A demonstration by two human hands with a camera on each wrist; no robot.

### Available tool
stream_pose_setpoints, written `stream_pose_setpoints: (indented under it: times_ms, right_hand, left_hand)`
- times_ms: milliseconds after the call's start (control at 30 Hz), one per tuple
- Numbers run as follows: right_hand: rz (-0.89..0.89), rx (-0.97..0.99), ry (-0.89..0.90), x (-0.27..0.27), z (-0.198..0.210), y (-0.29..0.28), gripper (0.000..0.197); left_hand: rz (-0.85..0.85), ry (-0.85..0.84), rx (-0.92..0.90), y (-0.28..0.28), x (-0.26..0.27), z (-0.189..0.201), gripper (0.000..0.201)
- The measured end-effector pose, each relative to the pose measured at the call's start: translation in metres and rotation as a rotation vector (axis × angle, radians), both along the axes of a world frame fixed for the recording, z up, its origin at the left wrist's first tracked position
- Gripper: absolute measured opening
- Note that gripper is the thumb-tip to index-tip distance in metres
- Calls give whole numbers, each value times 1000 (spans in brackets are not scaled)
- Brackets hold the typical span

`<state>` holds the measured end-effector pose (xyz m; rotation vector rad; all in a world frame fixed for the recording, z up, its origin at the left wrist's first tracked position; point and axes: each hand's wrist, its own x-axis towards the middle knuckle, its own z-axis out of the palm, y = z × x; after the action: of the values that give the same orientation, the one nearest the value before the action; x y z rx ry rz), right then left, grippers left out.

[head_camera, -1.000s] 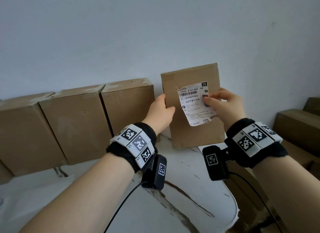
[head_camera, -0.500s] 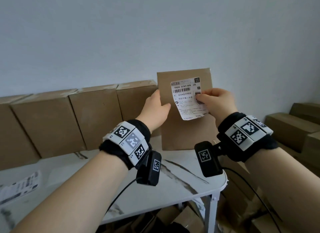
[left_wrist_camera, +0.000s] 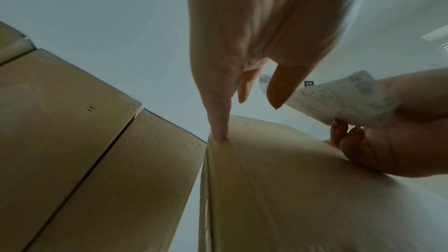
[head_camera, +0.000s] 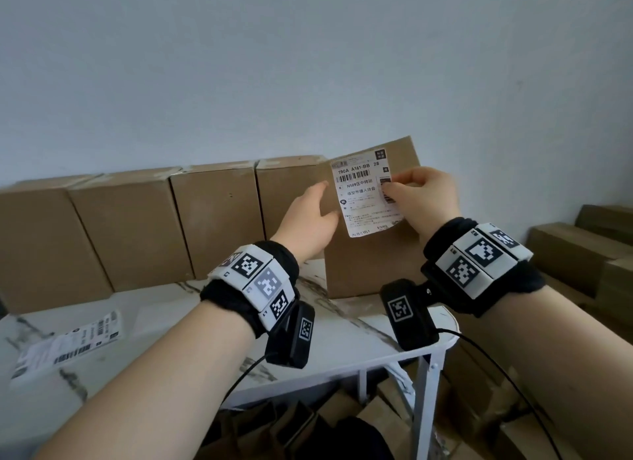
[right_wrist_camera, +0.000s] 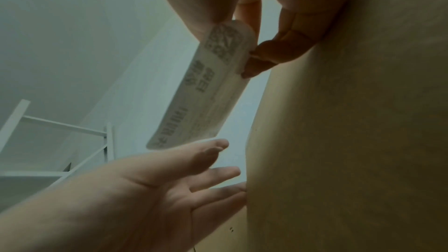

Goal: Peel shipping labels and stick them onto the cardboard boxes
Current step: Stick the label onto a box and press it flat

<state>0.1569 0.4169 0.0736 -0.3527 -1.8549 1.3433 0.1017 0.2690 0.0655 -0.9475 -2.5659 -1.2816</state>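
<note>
At the centre right of the head view, the right hand (head_camera: 426, 199) pinches a white shipping label (head_camera: 368, 192) by its right edge, holding it in front of an upright cardboard box (head_camera: 370, 264) on the marble bench (head_camera: 191, 326). The left hand (head_camera: 310, 219), fingers straight and released, touches the box's left edge. More boxes (head_camera: 137, 230) line the wall at left, and spare labels (head_camera: 68, 343) lie at lower left.
</note>
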Motion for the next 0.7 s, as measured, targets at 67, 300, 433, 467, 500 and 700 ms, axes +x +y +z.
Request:
stream_pose_setpoints:
  times_ms: [67,300,433,467,500,700]
  right_hand:
    - [22,-24,-10,-1,-2,-5,14]
    - [216,-194,-34,-19,-25,-41,18]
    - [288,-245,-35,-33,-28,-61,15]
    - [299,-249,-34,-35,-29,-64,16]
    - [305,-250,-29,-36,-30,-65,18]
    - [318,-223,-29,-35,-36,-63,20]
  left_hand:
    - [8,38,-21,-7,2,2,57]
    - [140,119,-178,-53,4,-4,61]
    - [274,102,-252,-76,0,-16,84]
    - [287,97,-265,-80,-1,-19,92]
    - [294,84,-275,-83,-3,-22,100]
    - [237,-48,-266,-85,1,-35,124]
